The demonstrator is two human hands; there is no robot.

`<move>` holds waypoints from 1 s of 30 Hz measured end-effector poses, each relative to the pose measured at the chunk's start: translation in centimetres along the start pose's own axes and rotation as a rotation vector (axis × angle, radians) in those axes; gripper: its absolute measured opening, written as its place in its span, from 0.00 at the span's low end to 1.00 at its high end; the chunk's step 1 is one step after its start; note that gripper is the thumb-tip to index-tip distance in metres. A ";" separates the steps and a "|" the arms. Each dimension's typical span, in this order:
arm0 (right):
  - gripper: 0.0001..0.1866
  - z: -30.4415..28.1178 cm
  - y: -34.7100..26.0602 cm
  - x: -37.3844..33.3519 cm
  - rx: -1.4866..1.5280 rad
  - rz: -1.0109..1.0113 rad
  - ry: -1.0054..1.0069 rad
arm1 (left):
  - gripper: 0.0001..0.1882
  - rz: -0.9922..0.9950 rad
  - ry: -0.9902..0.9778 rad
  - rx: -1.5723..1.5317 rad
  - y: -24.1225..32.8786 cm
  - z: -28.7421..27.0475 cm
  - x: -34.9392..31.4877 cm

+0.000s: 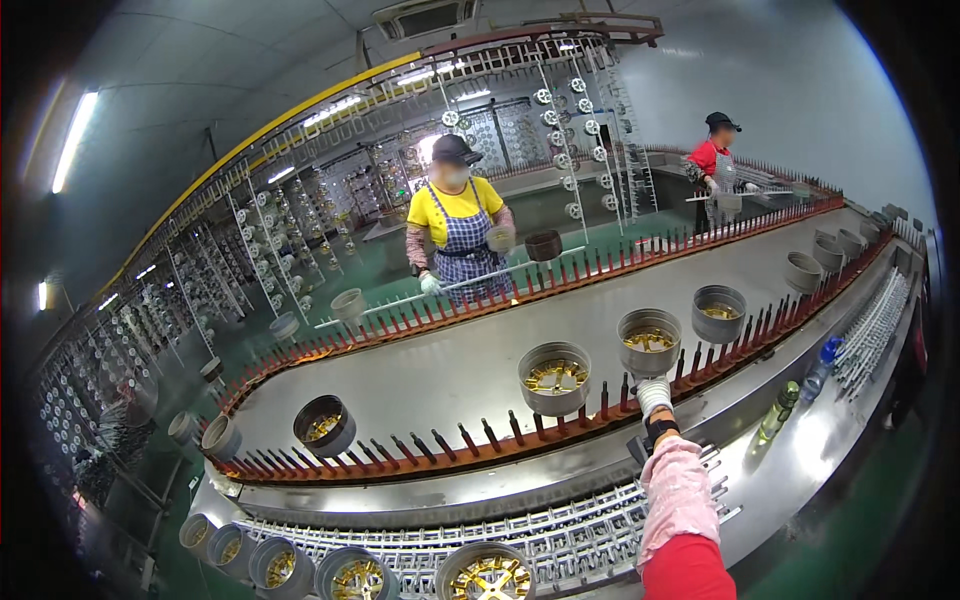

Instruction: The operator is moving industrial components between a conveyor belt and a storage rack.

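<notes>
My right hand (pixel 655 396), in a white glove, reaches over the near row of upright pins. Its fingers are closed at the underside of a grey round drum (pixel 632 362) that has gold spokes inside; part of the fingers is hidden beneath it. To its left stands another grey drum (pixel 552 405) with a gold spoked centre, and to its right a third drum (pixel 722 328). Farther left a darker drum (pixel 340 437) is tilted on the pin row. My left hand does not show.
Red-based pins (pixel 465 437) line a looping metal conveyor table (pixel 440 375). Silver racks (pixel 560 530) and several gold-centred drums (pixel 275 565) lie in front. Green (pixel 775 415) and blue bottles (pixel 822 365) stand at right. Co-workers (pixel 465 225) (pixel 715 165) stand across the line.
</notes>
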State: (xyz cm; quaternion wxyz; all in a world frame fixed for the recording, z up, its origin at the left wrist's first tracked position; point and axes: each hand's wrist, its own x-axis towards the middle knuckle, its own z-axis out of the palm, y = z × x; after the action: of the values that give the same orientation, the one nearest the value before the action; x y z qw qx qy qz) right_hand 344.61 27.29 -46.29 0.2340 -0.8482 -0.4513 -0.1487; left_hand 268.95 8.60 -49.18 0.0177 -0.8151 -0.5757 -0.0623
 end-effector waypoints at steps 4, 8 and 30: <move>0.11 -4.3 -6.3 -1.0 -0.042 -0.160 -0.031 | 0.15 0.042 0.159 0.044 1.2 -0.7 -4.1; 0.10 -3.4 -2.7 0.3 0.139 -0.011 0.159 | 0.15 -0.243 -0.303 0.050 7.8 -6.2 -2.3; 0.19 -20.0 4.0 -29.9 0.385 0.163 -0.649 | 0.09 0.082 -0.233 0.341 10.9 -2.9 -0.2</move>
State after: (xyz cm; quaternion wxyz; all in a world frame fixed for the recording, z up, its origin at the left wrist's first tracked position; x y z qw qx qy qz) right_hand 330.76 -6.07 -44.24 0.2450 -0.8247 -0.4527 0.2341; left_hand 278.89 4.47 -45.85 0.0913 -0.8247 -0.5424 0.1317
